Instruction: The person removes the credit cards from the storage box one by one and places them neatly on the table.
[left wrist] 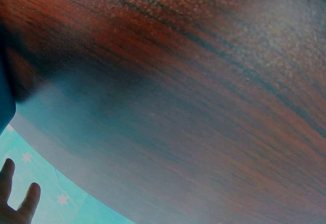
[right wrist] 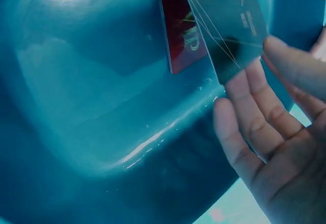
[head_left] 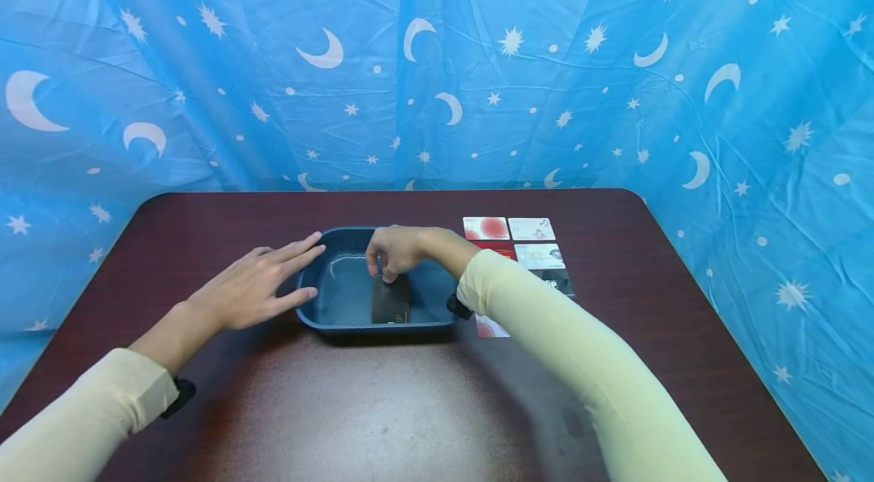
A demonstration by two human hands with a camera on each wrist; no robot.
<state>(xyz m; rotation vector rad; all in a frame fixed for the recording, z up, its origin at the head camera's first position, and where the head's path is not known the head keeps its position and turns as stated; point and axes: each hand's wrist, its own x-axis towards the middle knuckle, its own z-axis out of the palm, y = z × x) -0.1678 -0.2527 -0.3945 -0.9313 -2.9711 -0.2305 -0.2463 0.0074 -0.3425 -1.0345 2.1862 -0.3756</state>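
A dark blue basin (head_left: 341,307) sits on the table, and my right hand (head_left: 398,248) reaches down into it. Thumb and fingertips pinch the end of a black card (right wrist: 224,20) with thin light lines. Partly covered by that card, a red card (right wrist: 186,46) with gold lettering lies in the basin. On the basin's left side my left hand (head_left: 262,281) rests with straight fingers at the rim. Only two fingertips (left wrist: 31,198) of it show in the left wrist view.
Several cards lie in rows right of the basin, among them a white card with a red circle (head_left: 486,228), a white card (head_left: 531,229) and a VIP card (head_left: 539,256). My right forearm hides part of them. A blue curtain (head_left: 437,87) hangs behind the table (head_left: 382,406).
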